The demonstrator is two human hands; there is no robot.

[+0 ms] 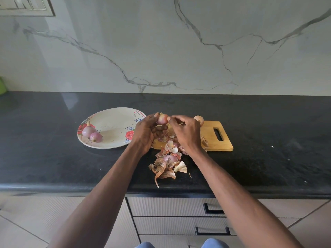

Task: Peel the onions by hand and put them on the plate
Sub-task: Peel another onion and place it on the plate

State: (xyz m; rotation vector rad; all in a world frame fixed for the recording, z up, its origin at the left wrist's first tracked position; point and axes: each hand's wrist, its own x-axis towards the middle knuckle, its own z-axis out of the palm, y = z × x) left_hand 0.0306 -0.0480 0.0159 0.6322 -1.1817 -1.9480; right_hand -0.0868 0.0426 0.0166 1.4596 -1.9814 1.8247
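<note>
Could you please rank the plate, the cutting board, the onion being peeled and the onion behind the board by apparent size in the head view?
1-2. plate and cutting board: similar, board partly hidden, unranked.
3-4. held onion and unpeeled onion: both partly hidden, too close.

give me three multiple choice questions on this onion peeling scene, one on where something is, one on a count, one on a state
1. Where is the pile of loose onion skins?
A. on the plate
B. on the counter at the near edge of the cutting board
C. on the floor

2. How many peeled onions lie on the plate?
A. none
B. two
C. four

3. What is the left hand doing?
A. resting flat on the counter
B. holding an onion
C. gripping the board's handle

Answers:
1 B, the skins spill from the cutting board onto the black counter.
2 B, two purple onions sit at the plate's left side.
3 B, its fingers curl round the onion while the right hand pinches at it.
</note>
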